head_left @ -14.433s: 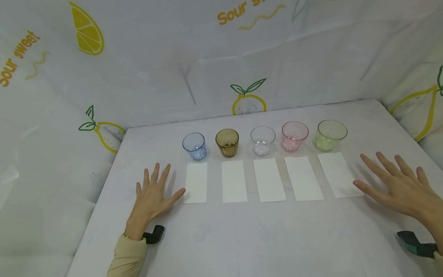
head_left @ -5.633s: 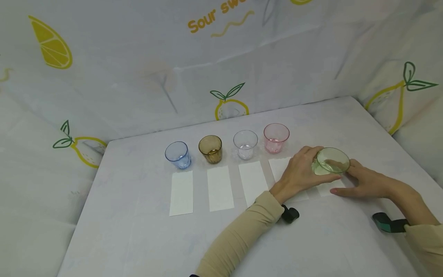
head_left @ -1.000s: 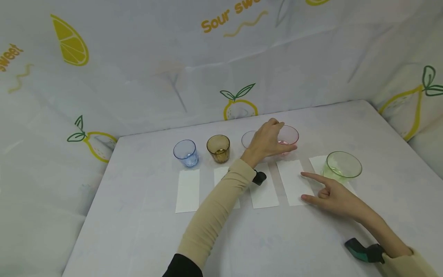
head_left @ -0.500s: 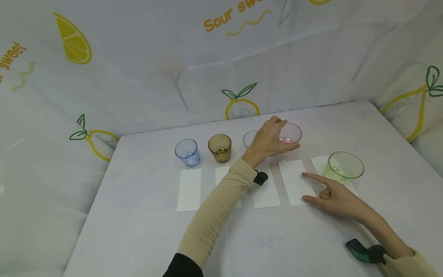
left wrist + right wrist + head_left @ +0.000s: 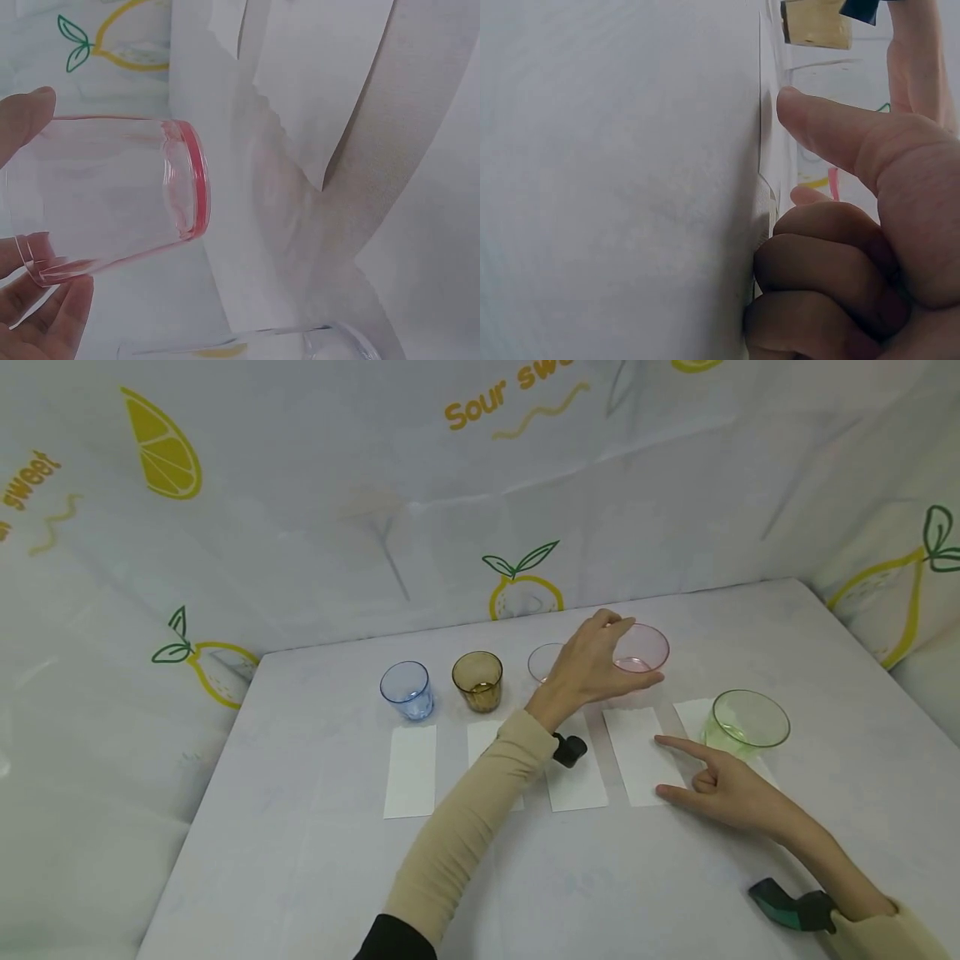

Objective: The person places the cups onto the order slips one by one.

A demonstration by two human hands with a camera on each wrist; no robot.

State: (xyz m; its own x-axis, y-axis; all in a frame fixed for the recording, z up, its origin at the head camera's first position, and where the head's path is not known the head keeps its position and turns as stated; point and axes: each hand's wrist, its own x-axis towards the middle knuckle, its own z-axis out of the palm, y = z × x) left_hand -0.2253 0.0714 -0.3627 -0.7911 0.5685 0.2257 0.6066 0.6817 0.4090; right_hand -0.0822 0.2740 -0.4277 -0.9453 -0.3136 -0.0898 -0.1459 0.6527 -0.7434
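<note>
In my judgement, the step in hand is to move the pink glass (image 5: 643, 646) from the row near the far edge of the surface (image 5: 600, 877). The left hand (image 5: 587, 668) holds this glass at its rim, with the thumb on one side and the fingers on the other; its base points down and seems to be above the surface. The right hand (image 5: 723, 785) holds nothing: its thumb and first finger are spread wide at the fourth paper (image 5: 637, 752) from the left edge, and the other fingers are curled. The green glass (image 5: 746, 722) stands upright on the fifth paper (image 5: 688, 717), the nearest one to the right edge. The blue glass (image 5: 407, 689), the brown glass (image 5: 477, 681) and the clear glass (image 5: 542, 662), partly hidden by the left hand, stand towards the far edge, behind the papers. The next move probably calls for bringing the pink glass towards the near edge, above the fourth paper, and lowering it gently and level, while the right hand leaves room or steadies it.
</note>
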